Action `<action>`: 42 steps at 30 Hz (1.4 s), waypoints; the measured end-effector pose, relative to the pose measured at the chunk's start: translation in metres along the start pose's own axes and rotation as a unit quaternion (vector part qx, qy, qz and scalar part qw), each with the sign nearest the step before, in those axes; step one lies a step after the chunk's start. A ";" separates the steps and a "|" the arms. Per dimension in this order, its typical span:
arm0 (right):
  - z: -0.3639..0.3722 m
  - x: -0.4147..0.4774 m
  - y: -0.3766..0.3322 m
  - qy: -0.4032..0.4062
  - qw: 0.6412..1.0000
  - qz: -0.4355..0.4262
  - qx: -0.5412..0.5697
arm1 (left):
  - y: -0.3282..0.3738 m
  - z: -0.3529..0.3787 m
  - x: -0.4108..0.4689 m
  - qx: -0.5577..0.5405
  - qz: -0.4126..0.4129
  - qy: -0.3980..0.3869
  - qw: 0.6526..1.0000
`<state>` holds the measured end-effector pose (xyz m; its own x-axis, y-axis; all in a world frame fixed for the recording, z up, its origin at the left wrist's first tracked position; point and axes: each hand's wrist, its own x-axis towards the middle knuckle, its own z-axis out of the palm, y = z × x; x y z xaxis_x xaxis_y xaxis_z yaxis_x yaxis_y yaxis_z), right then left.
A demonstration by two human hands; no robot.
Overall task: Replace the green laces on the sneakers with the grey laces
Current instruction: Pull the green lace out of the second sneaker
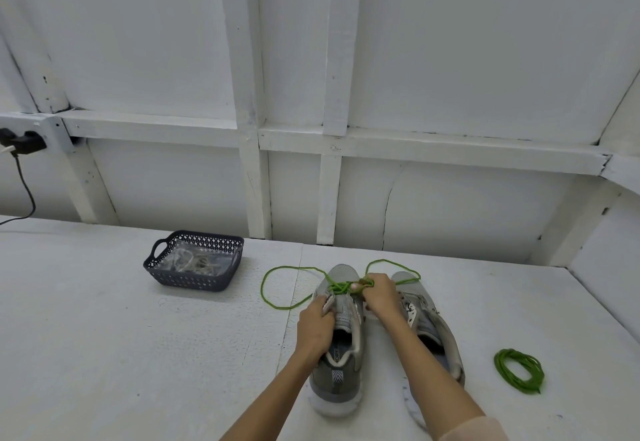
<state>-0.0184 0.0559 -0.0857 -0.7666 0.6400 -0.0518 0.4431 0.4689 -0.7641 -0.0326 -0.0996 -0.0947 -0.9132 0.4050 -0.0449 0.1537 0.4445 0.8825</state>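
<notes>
My left hand (317, 324) grips the grey cloth sneaker (337, 373), my right hand (380, 293) pinches its green string lace (338, 287); yanking could knot it.

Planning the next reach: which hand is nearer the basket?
Left. The left hand grips the left sneaker, right of the basket; the right hand pinches the green lace farther right.
</notes>
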 end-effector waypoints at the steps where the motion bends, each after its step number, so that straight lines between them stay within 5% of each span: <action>1: 0.000 0.001 0.000 0.018 1.000 -0.002 0.007 | 0.000 0.000 0.000 -0.003 -0.002 -0.001 1.000; 5: -0.001 0.001 -0.005 0.103 0.989 0.034 0.101 | 0.000 0.000 0.000 -0.016 -0.006 -0.001 1.000; 10: 0.000 -0.002 -0.008 -0.003 0.996 0.049 0.071 | 0.001 -0.001 -0.001 -0.014 -0.008 -0.005 1.000; 16: -0.006 -0.005 -0.011 0.144 0.956 0.057 0.250 | 0.000 -0.001 -0.001 0.000 -0.006 -0.011 1.000; 22: -0.002 -0.003 -0.004 -0.018 0.981 0.053 0.187 | 0.002 -0.002 -0.001 0.001 -0.004 -0.007 1.000; 28: -0.007 -0.004 -0.012 0.166 0.931 0.063 0.319 | 0.002 -0.002 -0.002 0.000 -0.003 -0.007 1.000; 34: 0.001 0.003 0.001 -0.039 0.976 0.073 0.200 | 0.002 -0.001 -0.001 0.001 -0.010 -0.005 1.000; 38: -0.003 0.004 -0.002 -0.012 0.979 0.061 0.196 | 0.002 -0.002 -0.001 -0.002 -0.010 -0.008 1.000; 42: -0.006 0.006 -0.007 0.107 0.949 0.050 0.292 | 0.003 -0.002 -0.003 -0.006 -0.011 -0.009 1.000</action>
<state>-0.0230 0.0600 -0.0767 -0.5943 0.8021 -0.0587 0.1278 0.0222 -0.9915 -0.0306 -0.1012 -0.0911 -0.9091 0.4101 -0.0729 0.1291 0.4438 0.8868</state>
